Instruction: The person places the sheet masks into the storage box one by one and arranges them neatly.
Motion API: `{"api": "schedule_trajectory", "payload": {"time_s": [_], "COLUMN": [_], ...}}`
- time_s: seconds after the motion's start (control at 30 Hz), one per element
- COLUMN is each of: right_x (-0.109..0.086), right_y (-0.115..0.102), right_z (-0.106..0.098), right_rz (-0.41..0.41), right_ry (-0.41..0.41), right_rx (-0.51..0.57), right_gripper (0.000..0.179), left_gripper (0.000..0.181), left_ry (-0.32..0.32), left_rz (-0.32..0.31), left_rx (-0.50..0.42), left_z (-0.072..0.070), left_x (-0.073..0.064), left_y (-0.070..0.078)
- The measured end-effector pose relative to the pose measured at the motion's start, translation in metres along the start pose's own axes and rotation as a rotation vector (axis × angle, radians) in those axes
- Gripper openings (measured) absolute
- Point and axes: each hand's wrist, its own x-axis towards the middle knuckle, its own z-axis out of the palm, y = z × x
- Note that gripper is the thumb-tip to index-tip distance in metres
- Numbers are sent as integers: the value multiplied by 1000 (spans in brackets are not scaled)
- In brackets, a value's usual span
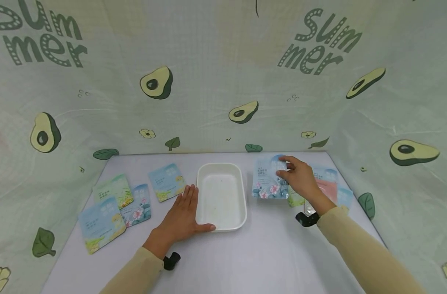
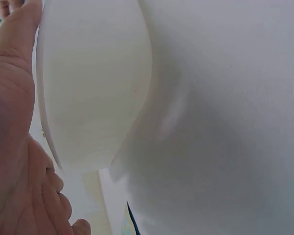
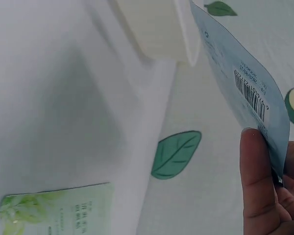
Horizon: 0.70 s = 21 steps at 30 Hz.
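Backdrop, head view: I see creased, avocado-printed cloth (image 1: 208,73) behind a pale desk (image 1: 223,261).
Right pile (image 1: 327,188): packets partly hidden behind the right grip (image 1: 300,175) and its sleeve (image 1: 366,249); I can't count them.
Blue packet (image 1: 265,179): thin and flat, pink flowers low on its face, held up to the right of the white tray (image 1: 221,200); its small print is too fine for me.
Right grip: pinching the blue packet's right side between thumb and fingers.
Left grip (image 1: 183,214): holding nothing, fingers straight beside the tray's left wall, thumb at its near rim.
Left packets (image 1: 102,222): four, three overlapping, so parts of their faces are covered.
Tray, left wrist view: smooth wall, rounded corner, cropped at the top; a dark-edged sliver (image 2: 129,225) at the bottom I can't identify.
Barcode (image 3: 251,95), right wrist view: on the blue packet's gently bowed back; the right grip is cut off at the frame's edge.
Green packet (image 3: 59,210): on the desk, cropped below.
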Motion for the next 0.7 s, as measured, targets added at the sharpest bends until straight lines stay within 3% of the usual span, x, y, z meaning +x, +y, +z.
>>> {"api": "schedule_trajectory", "payload": {"time_s": [0.2,0.5,0.7], "right_x": [13,21,21], "right_y": [-36,-82,-91], "right_z": [9,83,122], "right_rz": [49,37,35], "right_ry": [-4,-143,-200], "right_rx": [104,259,222], "right_gripper": [51,47,45], "left_gripper": [139,138,138], "left_ry": [-12,-10,-18], "left_rz": [1,-4,-5], "left_rx": [1,47,56], "left_z": [1,-2,-2], "left_x": [1,0,1], "left_y": [-1,2,5]}}
